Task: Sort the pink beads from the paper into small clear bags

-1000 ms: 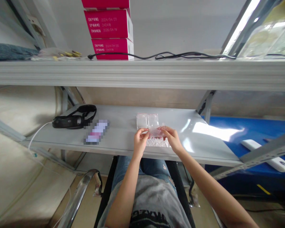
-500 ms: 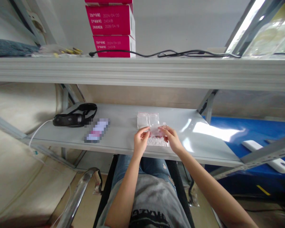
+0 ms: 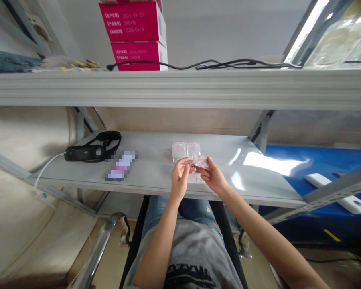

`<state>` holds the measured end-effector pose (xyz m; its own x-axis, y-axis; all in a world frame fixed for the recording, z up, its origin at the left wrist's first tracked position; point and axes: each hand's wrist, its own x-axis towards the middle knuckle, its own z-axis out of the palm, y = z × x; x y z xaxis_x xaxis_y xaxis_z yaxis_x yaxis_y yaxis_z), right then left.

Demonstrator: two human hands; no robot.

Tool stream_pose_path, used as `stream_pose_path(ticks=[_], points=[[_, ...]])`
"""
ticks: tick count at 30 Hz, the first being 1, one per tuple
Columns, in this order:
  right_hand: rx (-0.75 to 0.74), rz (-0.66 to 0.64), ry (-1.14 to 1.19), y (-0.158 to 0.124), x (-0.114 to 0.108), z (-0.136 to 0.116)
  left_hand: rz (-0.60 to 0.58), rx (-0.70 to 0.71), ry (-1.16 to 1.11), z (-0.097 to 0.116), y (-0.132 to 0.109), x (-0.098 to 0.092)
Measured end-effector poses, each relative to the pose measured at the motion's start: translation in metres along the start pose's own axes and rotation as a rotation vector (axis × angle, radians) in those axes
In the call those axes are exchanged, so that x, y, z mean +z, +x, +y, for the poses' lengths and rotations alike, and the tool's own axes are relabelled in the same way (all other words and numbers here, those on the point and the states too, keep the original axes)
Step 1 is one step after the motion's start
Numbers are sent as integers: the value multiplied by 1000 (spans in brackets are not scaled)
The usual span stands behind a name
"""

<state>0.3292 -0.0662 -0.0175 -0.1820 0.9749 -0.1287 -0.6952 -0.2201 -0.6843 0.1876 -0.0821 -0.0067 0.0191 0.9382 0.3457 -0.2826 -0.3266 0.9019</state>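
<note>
Two flat clear bags (image 3: 185, 151) on worktop (image 3: 150, 160). Small dark item (image 3: 197, 168) just on the person's side of the bags, grasped by right hand (image 3: 215, 176); left hand (image 3: 179, 177) fingertips beside it, grip unclear.

The pink box (image 3: 132, 23) whose whole front shows reads 生产日期 2024/04/20, 产品批号 240418 and, below, 2026/04/19. The lower box (image 3: 135, 55) bears 2024/04/20 above a fainter 240418. Black lettering on the grey shirt (image 3: 192, 273) is not clearly readable.
</note>
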Motion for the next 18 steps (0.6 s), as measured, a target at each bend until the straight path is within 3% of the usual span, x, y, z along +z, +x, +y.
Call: stream_pose_path(ticks=[5,9,18], points=[[119,-46,188,0,-3,4,-19,117,192,6,-5,-1],[164,-76,248,0,-4,5,-138,217,433,11,-8,-1],[182,-79,218,3,-10,10,-196,237,591,15,-11,3]])
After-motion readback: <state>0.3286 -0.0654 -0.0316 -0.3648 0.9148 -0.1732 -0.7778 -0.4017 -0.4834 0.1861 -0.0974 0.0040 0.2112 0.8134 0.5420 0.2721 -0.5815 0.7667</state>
